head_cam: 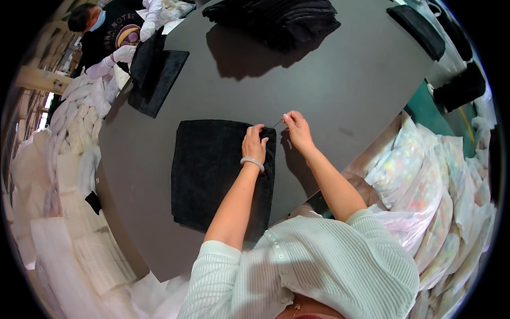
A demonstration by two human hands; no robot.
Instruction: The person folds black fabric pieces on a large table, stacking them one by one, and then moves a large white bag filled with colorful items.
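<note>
A folded black plush cloth (213, 171) lies flat on the grey table before me. My left hand (254, 142) rests on it near its far right corner, thumb spread and fingertips by the far edge; a pale bangle (252, 161) circles that wrist. Just beyond the corner, my right hand (298, 129) is raised over the table. Between its thumb and forefinger it pinches a thin dark strand (278, 123) that runs down toward the cloth's edge. Whether the strand is joined to the cloth is too fine to tell.
A stack of folded black cloths (275, 20) stands at the table's (358, 71) far side. At far left, a masked person in white gloves handles black cloth (159, 83). Another black cloth (416, 32) lies far right. Filled translucent bags (410, 159) crowd the right; pale bundles (75, 179) line the left.
</note>
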